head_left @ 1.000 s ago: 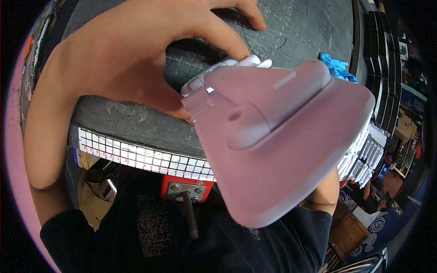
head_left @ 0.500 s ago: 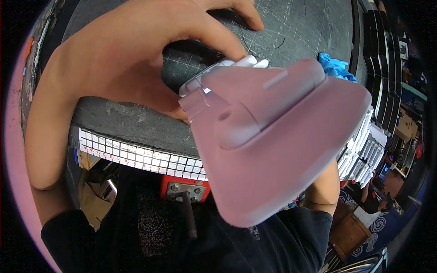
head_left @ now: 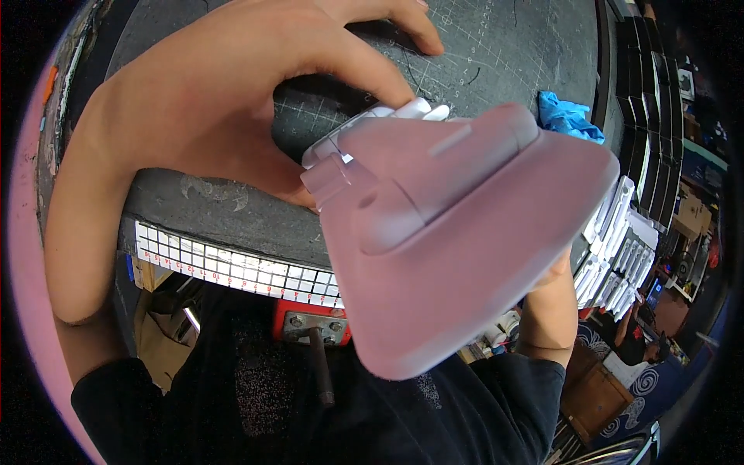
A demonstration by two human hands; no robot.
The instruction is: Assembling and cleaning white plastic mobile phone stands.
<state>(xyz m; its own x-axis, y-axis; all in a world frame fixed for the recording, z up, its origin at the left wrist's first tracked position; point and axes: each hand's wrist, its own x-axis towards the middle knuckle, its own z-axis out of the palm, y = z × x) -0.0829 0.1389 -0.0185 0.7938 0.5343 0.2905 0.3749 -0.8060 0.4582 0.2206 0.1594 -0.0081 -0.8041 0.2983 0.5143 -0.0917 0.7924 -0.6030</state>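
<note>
A large moulded pink plastic piece [head_left: 465, 256] fills the middle of the view, slightly blurred, with a flared plate, a raised rounded ridge and a short tube at its left end. Behind that end lies a white plastic piece [head_left: 360, 120] with rounded ends. My left hand [head_left: 225, 93] arches over the table from the left, its thumb and a finger closed about the white piece, while other fingers reach past it. Most of my right hand [head_left: 553, 271] is behind the pink piece; only the part near the wrist shows, so its fingers are hidden.
The dark worktable [head_left: 488, 46] carries grid lines and a curved ruler strip [head_left: 232, 267] along its near edge. A crumpled blue glove-like item [head_left: 570, 116] and stacked white plastic parts [head_left: 616, 260] sit at the right. A red metal vice-like fitting [head_left: 314, 322] juts below the edge.
The pink piece has shifted slightly left, with the white piece moving along a little. More of my right wrist shows at its lower right edge. My left hand keeps its grip.
</note>
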